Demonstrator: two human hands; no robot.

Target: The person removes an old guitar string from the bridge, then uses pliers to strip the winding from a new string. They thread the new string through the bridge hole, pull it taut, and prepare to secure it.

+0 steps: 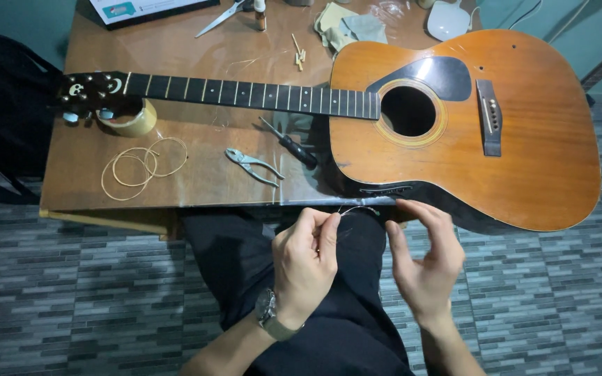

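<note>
A thin guitar string point(357, 208) arcs between the two hands just off the near edge of the table point(175, 188), over the person's lap; the left hand point(306, 264) has thumb and forefinger pinched together on one end of it, a watch point(267, 310) on that wrist; the right hand point(426, 261) is spread, fingers apart, with its fingertips at the other end, and whether they actually hold the wire I cannot tell, since it is too fine to follow there; just beyond the pinch lies the acoustic guitar point(454, 118), flat on the table with no strings visible along its neck point(252, 94), its body overhanging the edge right above the right hand; beyond and to the left of the pinch sit a screwdriver point(290, 145) and small pliers point(252, 166), and further left a loose coil of old strings point(141, 166) and a roll of tape point(134, 120) propping the headstock point(92, 90); scissors point(221, 17) and cloths point(350, 29) lie at the far side; the risk as I judge it is that the springy wire whips free of the light pinch and flicks toward the face or kinks; a careless elbow could also nudge the overhanging body off its perch
</note>
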